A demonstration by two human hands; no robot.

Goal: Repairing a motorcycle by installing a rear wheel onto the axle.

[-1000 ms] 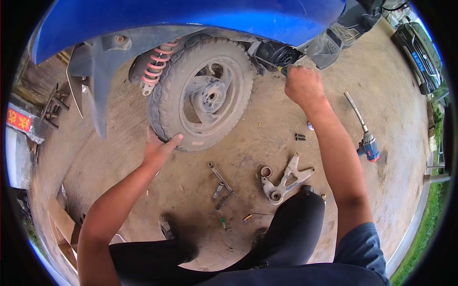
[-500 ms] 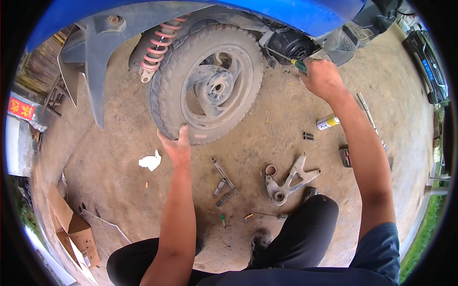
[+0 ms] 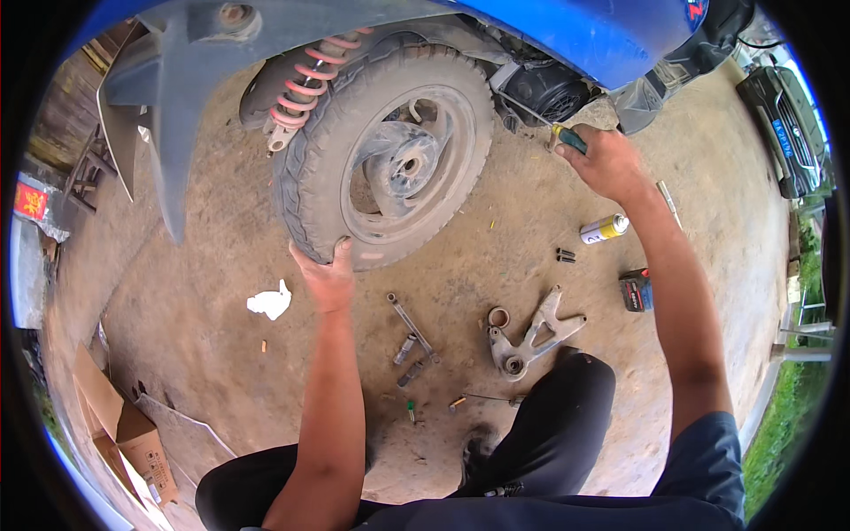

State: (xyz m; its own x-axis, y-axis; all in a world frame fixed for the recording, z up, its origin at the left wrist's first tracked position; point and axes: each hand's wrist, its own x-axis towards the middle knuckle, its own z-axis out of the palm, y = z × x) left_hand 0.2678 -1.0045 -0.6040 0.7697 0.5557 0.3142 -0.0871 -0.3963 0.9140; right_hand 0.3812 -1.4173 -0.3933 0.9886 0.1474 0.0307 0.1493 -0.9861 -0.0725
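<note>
My left hand (image 3: 326,279) grips the lower left edge of the scooter's dusty wheel (image 3: 370,243), thumb on the tyre wall. My right hand (image 3: 606,168) is closed on a screwdriver (image 3: 571,136) with a green and yellow handle; its shaft reaches up-left toward a black finned housing (image 3: 540,88) right of the wheel. Whether the tip touches anything is too small to tell. A pink coil shock absorber (image 3: 305,88) stands at the tyre's left, under dark plastic trim (image 3: 168,80) and blue bodywork (image 3: 584,35).
On the ground lie a metal bracket (image 3: 536,345), spanner (image 3: 409,319), spray can (image 3: 602,228), bolts (image 3: 565,255), white paper or cloth (image 3: 270,303) and tool battery (image 3: 634,290). A cardboard box (image 3: 142,447) sits lower left; a dark car (image 3: 779,133) stands upper right.
The view has shifted. My left forearm is more upright, still on the tyre. My right hand and the screwdriver sit further right, showing more of the tool. The spray can has come into sight.
</note>
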